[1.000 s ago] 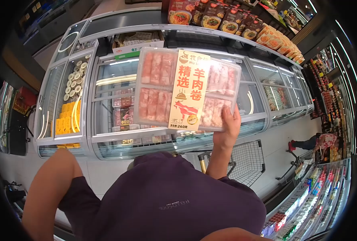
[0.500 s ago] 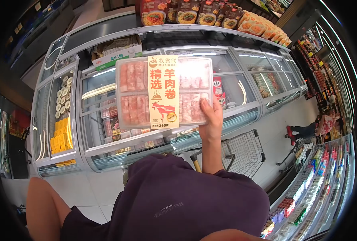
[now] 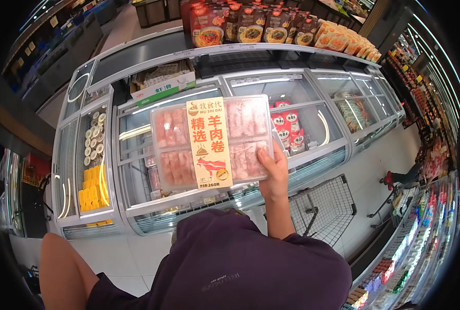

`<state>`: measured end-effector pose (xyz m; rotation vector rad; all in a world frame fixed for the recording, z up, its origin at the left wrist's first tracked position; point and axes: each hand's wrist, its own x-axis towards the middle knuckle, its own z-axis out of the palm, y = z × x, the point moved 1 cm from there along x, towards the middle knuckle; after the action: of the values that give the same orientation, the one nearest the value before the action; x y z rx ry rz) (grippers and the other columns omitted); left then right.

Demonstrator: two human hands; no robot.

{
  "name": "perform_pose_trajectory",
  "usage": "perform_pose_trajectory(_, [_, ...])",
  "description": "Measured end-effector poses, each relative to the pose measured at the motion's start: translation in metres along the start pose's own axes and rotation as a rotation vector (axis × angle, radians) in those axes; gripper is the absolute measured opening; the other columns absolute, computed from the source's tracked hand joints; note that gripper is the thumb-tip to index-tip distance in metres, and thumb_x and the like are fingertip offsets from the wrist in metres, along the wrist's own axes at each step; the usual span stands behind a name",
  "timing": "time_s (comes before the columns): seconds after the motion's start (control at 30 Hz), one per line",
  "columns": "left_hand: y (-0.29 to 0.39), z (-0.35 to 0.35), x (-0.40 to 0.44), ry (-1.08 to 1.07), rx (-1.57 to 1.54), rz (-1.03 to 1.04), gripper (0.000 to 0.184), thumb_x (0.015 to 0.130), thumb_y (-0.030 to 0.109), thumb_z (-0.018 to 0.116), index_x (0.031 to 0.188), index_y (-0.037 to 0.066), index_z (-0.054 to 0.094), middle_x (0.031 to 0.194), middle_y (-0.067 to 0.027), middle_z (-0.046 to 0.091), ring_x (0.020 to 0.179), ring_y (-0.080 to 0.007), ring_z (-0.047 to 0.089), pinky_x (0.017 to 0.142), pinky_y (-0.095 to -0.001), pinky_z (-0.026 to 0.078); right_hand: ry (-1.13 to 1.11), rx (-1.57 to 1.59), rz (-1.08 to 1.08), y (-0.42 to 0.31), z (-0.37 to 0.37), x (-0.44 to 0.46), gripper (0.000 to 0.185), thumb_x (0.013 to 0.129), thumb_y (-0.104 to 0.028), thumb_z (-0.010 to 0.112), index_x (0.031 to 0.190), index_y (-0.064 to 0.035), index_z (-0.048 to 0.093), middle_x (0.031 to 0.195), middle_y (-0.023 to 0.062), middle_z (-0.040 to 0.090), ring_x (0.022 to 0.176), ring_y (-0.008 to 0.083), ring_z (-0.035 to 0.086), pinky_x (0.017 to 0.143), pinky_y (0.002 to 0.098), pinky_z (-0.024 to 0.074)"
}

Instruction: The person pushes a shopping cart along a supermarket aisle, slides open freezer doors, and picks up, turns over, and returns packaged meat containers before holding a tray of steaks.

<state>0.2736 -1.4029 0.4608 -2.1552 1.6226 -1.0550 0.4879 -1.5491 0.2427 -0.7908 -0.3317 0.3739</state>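
Observation:
A clear plastic pack of pink meat rolls point(image 3: 248, 116) with a yellow paper band faces me, held upright in front of the glass-topped freezers. My right hand point(image 3: 275, 172) grips its lower right corner, with the thumb on the front and the other fingers behind. The band carries red Chinese characters, a red animal drawing and "260". Of my left arm only the bent elbow and upper arm show at the lower left; my left hand is out of sight.
Freezers point(image 3: 338, 139) with sliding glass lids stretch across the aisle. An open carton point(image 3: 162, 82) and food bags point(image 3: 250, 25) stand above them. A wire cart point(image 3: 325, 209) is right of my arm. Farther right are a person's legs point(image 3: 403, 178) and stocked shelves point(image 3: 395, 268).
The pack and my right hand have moved left and down in view since the first frame. The camera view has shifted too. My right hand's grip on the pack looks the same.

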Motion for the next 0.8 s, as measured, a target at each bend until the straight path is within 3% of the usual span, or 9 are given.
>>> perform_pose_trajectory(0.27, [0.016,-0.03,-0.011,0.055,0.055,-0.025,0.055,0.102,0.042,0.038,0.133,-0.003,0.037,0.135,-0.0248,0.045,0.118,-0.0343,0.047,0.103,-0.0472,0.037,0.099,0.1,-0.041,0.01,0.002,-0.008,0.053,0.095,-0.018,0.059,0.139,0.0064,0.042,0.13,0.0155,0.058,0.116,0.0214,0.06,0.099,0.0346,0.0487])
perform_pose_trajectory(0.4, [0.038,-0.078,-0.015,0.283,0.305,-0.118,0.056,0.101,0.043,0.039,0.131,-0.004,0.038,0.133,-0.0255,0.047,0.115,-0.0344,0.05,0.102,-0.0466,0.039,0.059,0.137,-0.033,0.014,0.008,-0.009,0.05,0.097,-0.018,0.057,0.139,0.0055,0.042,0.132,0.016,0.057,0.117,0.023,0.059,0.099,0.036,0.0484])
perform_pose_trajectory(0.47, [0.049,-0.086,-0.026,0.534,0.54,-0.317,0.057,0.101,0.044,0.039,0.13,-0.005,0.038,0.132,-0.0258,0.048,0.114,-0.0344,0.051,0.101,-0.0464,0.04,0.066,0.147,-0.049,0.016,0.012,-0.012,0.049,0.097,-0.018,0.056,0.139,0.0051,0.043,0.132,0.016,0.057,0.118,0.0237,0.059,0.1,0.0367,0.0478])
perform_pose_trajectory(0.57, [0.056,-0.035,-0.061,0.749,0.667,-0.933,0.058,0.1,0.045,0.039,0.128,-0.006,0.039,0.13,-0.0263,0.05,0.111,-0.0345,0.053,0.099,-0.046,0.041,0.064,0.212,-0.041,0.022,0.013,-0.016,0.049,0.098,-0.019,0.056,0.139,0.0048,0.043,0.132,0.0161,0.057,0.12,0.0245,0.058,0.102,0.0386,0.0465])
perform_pose_trajectory(0.6, [0.046,0.005,-0.076,0.719,0.529,-1.197,0.058,0.1,0.045,0.039,0.128,-0.007,0.039,0.129,-0.0264,0.05,0.111,-0.0345,0.054,0.099,-0.0458,0.042,0.058,0.219,-0.041,0.022,0.014,-0.016,0.049,0.098,-0.02,0.056,0.139,0.0049,0.043,0.132,0.0164,0.057,0.121,0.025,0.058,0.104,0.04,0.0453])
perform_pose_trajectory(0.67, [0.044,0.091,-0.107,0.787,0.033,-1.51,0.064,0.098,0.049,0.048,0.137,-0.002,0.037,0.139,-0.0202,0.046,0.128,-0.0311,0.047,0.106,-0.0464,0.038,0.075,0.277,-0.015,0.027,0.019,-0.021,0.049,0.098,-0.02,0.055,0.139,0.0049,0.043,0.132,0.0164,0.057,0.121,0.0252,0.058,0.104,0.04,0.0452])
perform_pose_trajectory(0.77, [0.089,0.167,-0.136,1.159,-0.973,-1.665,0.091,0.092,0.06,0.057,0.151,0.003,0.018,0.153,-0.0185,0.03,0.144,-0.0322,0.031,0.114,-0.0535,0.031,0.08,0.306,0.02,0.039,0.014,-0.025,0.048,0.1,-0.019,0.054,0.14,0.0045,0.041,0.134,0.0166,0.055,0.122,0.0257,0.057,0.105,0.0397,0.0449])
perform_pose_trajectory(0.8, [0.095,0.175,-0.129,1.297,-1.216,-1.557,0.093,0.092,0.055,0.061,0.152,0.003,0.014,0.154,-0.0175,0.028,0.145,-0.031,0.03,0.115,-0.0525,0.03,0.079,0.288,0.029,0.044,0.013,-0.025,0.048,0.1,-0.019,0.053,0.14,0.0043,0.041,0.135,0.0166,0.055,0.123,0.0256,0.056,0.105,0.0398,0.0448])
